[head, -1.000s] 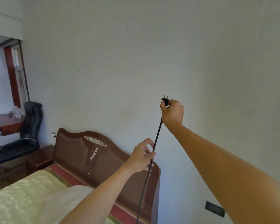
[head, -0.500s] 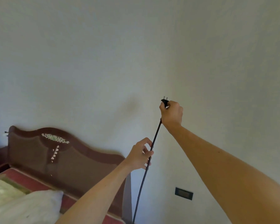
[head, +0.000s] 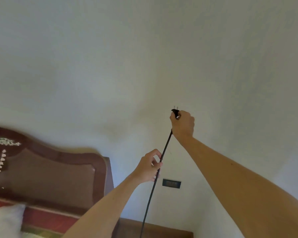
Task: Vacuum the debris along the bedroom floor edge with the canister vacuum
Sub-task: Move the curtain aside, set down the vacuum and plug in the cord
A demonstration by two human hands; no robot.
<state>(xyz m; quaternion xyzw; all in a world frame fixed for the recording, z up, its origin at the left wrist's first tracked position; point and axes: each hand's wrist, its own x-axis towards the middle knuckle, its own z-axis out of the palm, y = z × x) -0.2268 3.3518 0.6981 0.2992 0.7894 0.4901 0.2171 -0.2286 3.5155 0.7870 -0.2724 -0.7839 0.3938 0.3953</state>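
- While the plug (head: 175, 111) is held up in front of the wall (head: 144, 57), it is clamped in the closed fist of the right hand (head: 183, 124), with its two prongs pointing up above the knuckles.
- From under that fist the black cord (head: 155, 181) is seen running straight down and slightly left, out of the bottom edge of the view.
- Lower on the cord, the left hand (head: 149, 166) is curled around it, thumb and fingers closed on the cord in a loose pinch.
- Both hands are kept apart on the cord, the right above the left, with a taut stretch between them.
- A dark socket plate (head: 171, 183) is set in the wall just right of the cord, below the left hand and well below the plug.
- To the left, the headboard (head: 50, 170) stands against the wall, its right edge near the left forearm.
- A pillow (head: 5, 220) lies at the lower left, before the headboard.
- Beneath the socket plate a brown wooden top (head: 162, 231) is seen, crossed by the cord.
- Bare wall is left open above and to the right of the plug.
- No vacuum canister can be seen.
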